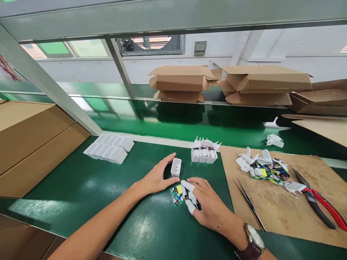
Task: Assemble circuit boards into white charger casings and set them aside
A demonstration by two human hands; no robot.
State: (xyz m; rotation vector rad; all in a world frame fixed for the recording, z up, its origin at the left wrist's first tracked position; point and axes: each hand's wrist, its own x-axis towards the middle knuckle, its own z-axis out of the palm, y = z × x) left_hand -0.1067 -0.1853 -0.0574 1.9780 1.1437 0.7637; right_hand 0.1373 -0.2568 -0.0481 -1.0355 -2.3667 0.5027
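A small white plastic housing [176, 167] stands on the green bench top with its open end up and slots showing inside. My left hand [158, 175] is beside it, thumb and index finger spread apart around its left side, with a gap at the palm. Just below, my right hand [204, 198] has its thumb and fingers closed on a green circuit board [177, 195] with a yellow component and white parts. White covers sit on several of its fingertips. The fingers hide the board's right part.
White housings stand in rows [108, 148] at left; filled ones [204, 153] with plug pins are behind. A brown board [271, 213] at right carries tweezers [251, 206], pliers [317, 202] and a pile of circuit boards [268, 169]. Cardboard boxes [179, 82] line the back.
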